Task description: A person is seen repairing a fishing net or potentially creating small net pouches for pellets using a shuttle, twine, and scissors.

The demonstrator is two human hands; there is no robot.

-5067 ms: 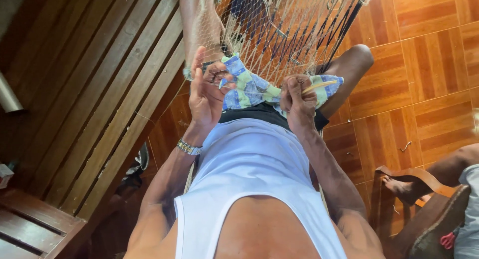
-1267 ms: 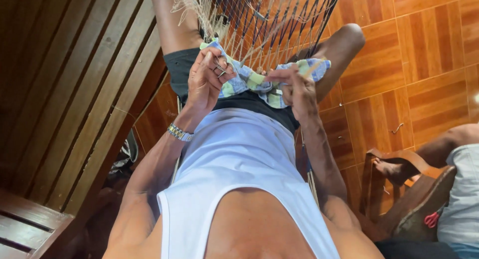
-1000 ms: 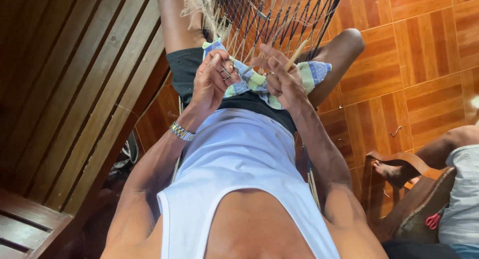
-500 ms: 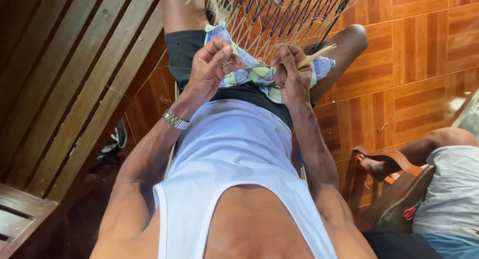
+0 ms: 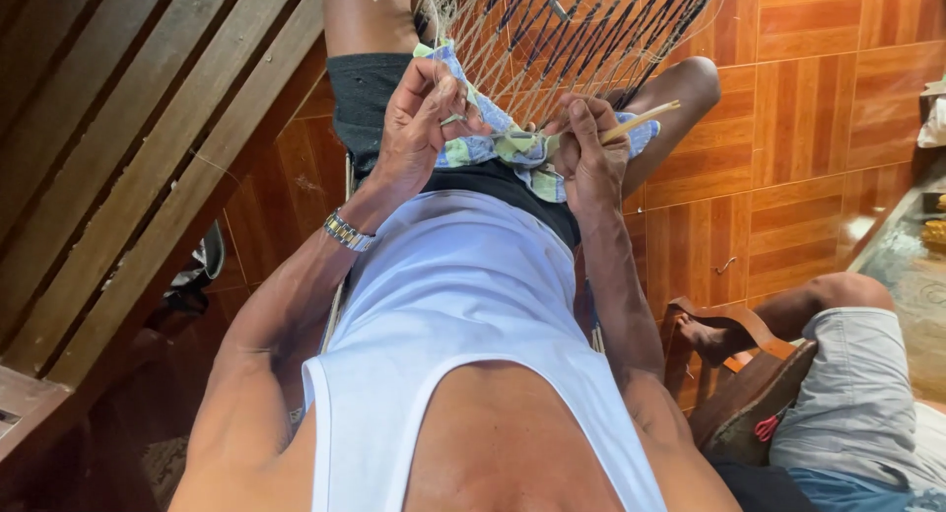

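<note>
Your left hand (image 5: 419, 118) pinches the pale corded netting (image 5: 552, 39) just above the checked blue-green cloth (image 5: 493, 147) on your lap, keeping strands taut. Your right hand (image 5: 589, 152) grips the thin wooden netting stick (image 5: 641, 121), fingers pressed together, its tip jutting past your knuckles.

One head-worn camera looks steeply down, close over the lap and tiled floor (image 5: 788, 128).

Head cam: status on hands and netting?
Left hand pinching pale knotted string netting. Right hand holding thin wooden stick. Checked cloth on lap underneath.
</note>
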